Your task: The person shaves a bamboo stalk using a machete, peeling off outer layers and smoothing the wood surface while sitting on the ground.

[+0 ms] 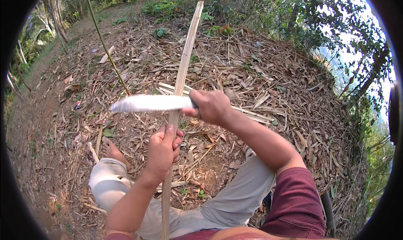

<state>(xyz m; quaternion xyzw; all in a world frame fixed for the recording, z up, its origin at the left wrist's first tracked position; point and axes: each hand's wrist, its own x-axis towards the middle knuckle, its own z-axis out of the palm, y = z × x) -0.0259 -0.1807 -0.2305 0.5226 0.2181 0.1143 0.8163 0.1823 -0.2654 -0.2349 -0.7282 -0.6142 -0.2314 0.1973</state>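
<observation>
A long, flat strip of pale wood or split bamboo (187,51) runs from my lap up and away from me, leaning slightly right. My left hand (163,150) is closed round its lower half, thumb lying along the face. Just above, my right hand (211,107) grips the dark handle of a large machete (149,103). Its broad, pale blade points left, crosses over the strip and is smeared by motion. Whether the edge touches the wood, I cannot tell.
Dry leaves and pale split strips (252,114) litter the ground in front. A thin green stem (103,38) rises at the left. My bare foot (115,152) rests at the left, near my bent knees. Leafy trees (336,13) stand along the right edge of the slope.
</observation>
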